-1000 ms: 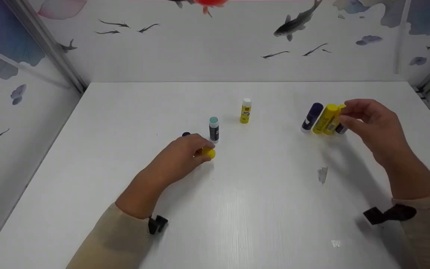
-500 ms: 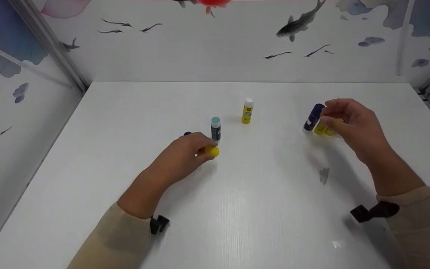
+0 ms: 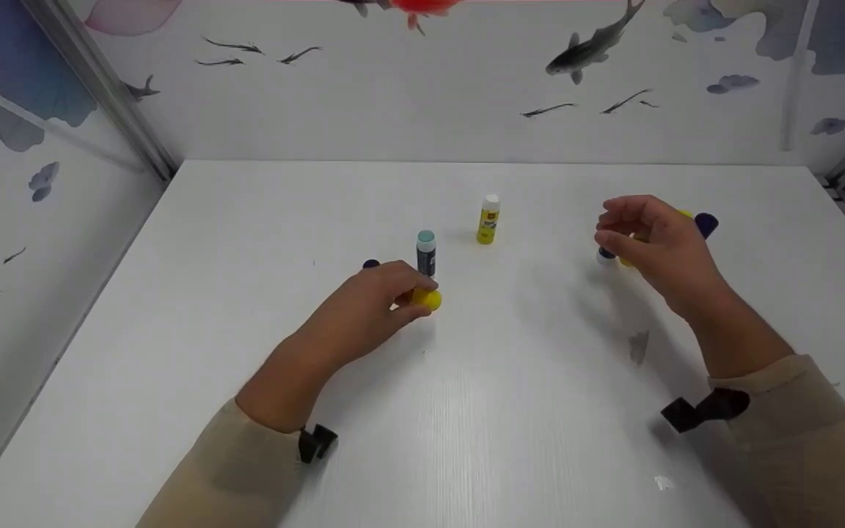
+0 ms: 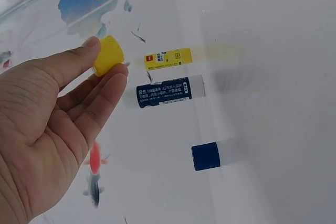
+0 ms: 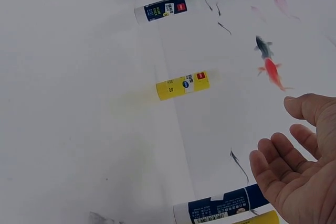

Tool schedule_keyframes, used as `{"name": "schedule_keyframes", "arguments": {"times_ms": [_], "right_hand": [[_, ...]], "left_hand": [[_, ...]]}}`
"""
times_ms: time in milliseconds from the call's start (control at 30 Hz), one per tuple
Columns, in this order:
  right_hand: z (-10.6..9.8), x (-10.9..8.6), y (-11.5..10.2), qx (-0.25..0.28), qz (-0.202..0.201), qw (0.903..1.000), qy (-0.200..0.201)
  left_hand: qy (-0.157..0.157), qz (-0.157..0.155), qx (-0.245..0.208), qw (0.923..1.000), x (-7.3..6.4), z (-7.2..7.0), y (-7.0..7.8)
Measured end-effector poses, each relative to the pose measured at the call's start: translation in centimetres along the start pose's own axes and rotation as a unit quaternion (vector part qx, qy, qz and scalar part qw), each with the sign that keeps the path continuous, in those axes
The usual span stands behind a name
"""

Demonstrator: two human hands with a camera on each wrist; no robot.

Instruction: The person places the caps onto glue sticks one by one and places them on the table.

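My left hand pinches a yellow cap between thumb and fingers, above the table. Just beyond it stands an uncapped navy glue stick with a teal top. A dark blue cap sits apart on the table, mostly hidden behind the left hand in the head view. Farther back, an uncapped yellow glue stick stands upright. My right hand holds nothing, its fingers loosely bent. It hovers in front of a row of capped navy and yellow glue sticks, covering most of them in the head view.
The white table meets a back wall printed with fish. A side panel rises at the left. A greyish smudge and a small pale scrap mark the tabletop at right.
My right hand has moved left across the row of glue sticks, holding nothing. The left hand, still pinching the yellow cap, has shifted slightly right.
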State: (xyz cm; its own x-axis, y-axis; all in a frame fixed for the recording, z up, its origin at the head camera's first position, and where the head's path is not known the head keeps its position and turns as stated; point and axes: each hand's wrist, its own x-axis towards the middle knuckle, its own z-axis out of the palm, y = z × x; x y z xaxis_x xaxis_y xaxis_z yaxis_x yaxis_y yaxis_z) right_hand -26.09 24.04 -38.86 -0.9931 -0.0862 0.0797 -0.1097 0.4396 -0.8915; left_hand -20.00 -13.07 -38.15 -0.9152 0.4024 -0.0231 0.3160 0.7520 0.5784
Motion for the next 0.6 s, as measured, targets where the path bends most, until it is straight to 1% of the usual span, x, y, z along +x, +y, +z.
{"name": "schedule_keyframes", "arguments": {"times_ms": [167,300,600], "right_hand": [[0.8,0.4,0.0,0.012,0.008,0.9998,-0.009],[1.4,0.8,-0.2,0.011,0.013,0.9998,-0.015],[2.9,1.7,-0.8,-0.017,0.019,0.9993,-0.028]], "left_hand": [[-0.002,0.003,0.005,1.0000,0.0,0.0,0.1],[0.003,0.006,0.006,1.0000,-0.1,0.1,0.2],[0.006,0.015,0.002,0.9999,-0.3,0.2,0.3]]}}
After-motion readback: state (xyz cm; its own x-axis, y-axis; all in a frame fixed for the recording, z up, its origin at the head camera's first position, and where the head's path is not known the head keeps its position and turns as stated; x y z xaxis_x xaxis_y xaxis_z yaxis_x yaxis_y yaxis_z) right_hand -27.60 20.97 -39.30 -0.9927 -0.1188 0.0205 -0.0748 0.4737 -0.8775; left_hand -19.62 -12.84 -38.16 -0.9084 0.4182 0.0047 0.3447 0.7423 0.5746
